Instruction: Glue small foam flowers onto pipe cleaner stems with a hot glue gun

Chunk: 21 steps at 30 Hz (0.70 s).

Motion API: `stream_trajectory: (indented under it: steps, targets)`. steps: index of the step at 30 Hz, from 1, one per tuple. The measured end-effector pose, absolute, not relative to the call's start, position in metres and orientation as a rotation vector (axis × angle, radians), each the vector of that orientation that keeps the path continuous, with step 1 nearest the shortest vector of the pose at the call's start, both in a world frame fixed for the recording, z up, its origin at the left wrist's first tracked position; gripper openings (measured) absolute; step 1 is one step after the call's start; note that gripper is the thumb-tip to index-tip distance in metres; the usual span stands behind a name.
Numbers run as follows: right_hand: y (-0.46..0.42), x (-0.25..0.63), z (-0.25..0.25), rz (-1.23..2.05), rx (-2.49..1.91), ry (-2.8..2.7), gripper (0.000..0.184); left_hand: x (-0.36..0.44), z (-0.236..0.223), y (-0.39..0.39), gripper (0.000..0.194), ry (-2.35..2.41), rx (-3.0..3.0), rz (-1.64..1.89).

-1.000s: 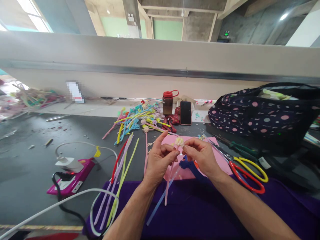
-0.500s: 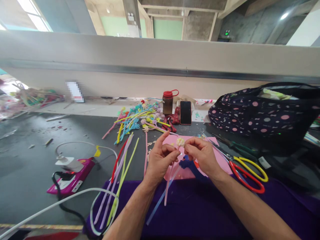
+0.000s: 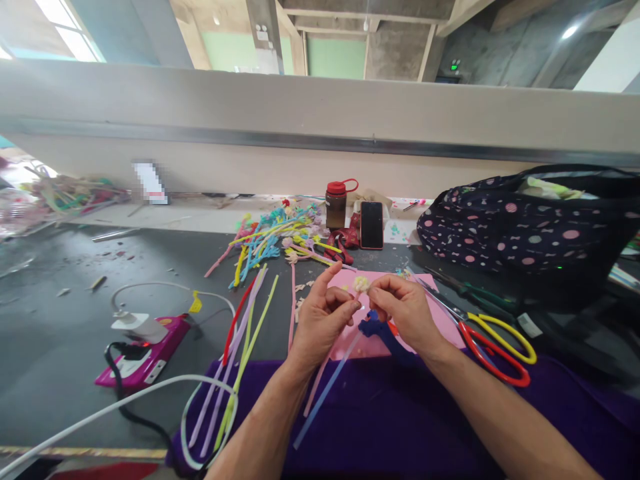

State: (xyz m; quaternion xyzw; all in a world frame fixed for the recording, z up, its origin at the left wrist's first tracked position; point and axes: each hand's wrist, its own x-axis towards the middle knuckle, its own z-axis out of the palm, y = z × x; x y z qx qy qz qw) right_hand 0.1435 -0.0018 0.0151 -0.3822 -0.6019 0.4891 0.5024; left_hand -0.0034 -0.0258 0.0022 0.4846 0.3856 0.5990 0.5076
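Observation:
Both my hands meet above a pink sheet (image 3: 440, 313) at the table's middle. My left hand (image 3: 320, 317) pinches the pink stem (image 3: 316, 393) of a pipe-cleaner flower just under its pale cream head (image 3: 361, 284). My right hand (image 3: 405, 310) is closed in a pinch on the same flower right beside the head. The stem hangs down and to the left over purple cloth (image 3: 400, 420). A light blue pipe cleaner (image 3: 325, 393) lies slanted beneath my hands, and a dark blue one (image 3: 375, 328) lies curled under my right hand.
A pile of coloured pipe-cleaner flowers (image 3: 273, 240) lies behind, loose stems (image 3: 240, 347) to the left. Red-and-yellow scissors (image 3: 495, 343) lie on the right near a spotted bag (image 3: 525, 227). A bottle (image 3: 335, 203), a phone (image 3: 371, 225), a magenta power strip (image 3: 143, 350) with cables are also here.
The pink stem's lower end has swung to the left as my fingers turn the flower. My hands stay in the same place.

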Motion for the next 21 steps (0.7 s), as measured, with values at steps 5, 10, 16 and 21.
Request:
stream_trajectory:
  steps: [5, 10, 16, 21]
  targets:
    - [-0.0015, 0.1435, 0.0153, 1.174, -0.940, -1.460, 0.015, -0.0031, 0.0016, -0.0253, 0.065, 0.930, 1.192, 1.464]
    - [-0.0019, 0.1439, 0.0164, 1.117, -0.994, -1.491, 0.016, -0.0022, -0.0003, -0.0260, 0.065, 0.945, 1.239, 1.453]
    - [-0.0026, 0.1428, 0.0171, 1.066, -1.040, -1.521, 0.018, -0.0021, -0.0035, -0.0251, 0.063, 0.992, 1.321, 1.467]
    - [-0.0016, 0.1428, 0.0152, 1.046, -1.057, -1.525, 0.019, -0.0028, -0.0066, -0.0236, 0.063, 1.027, 1.403, 1.477]
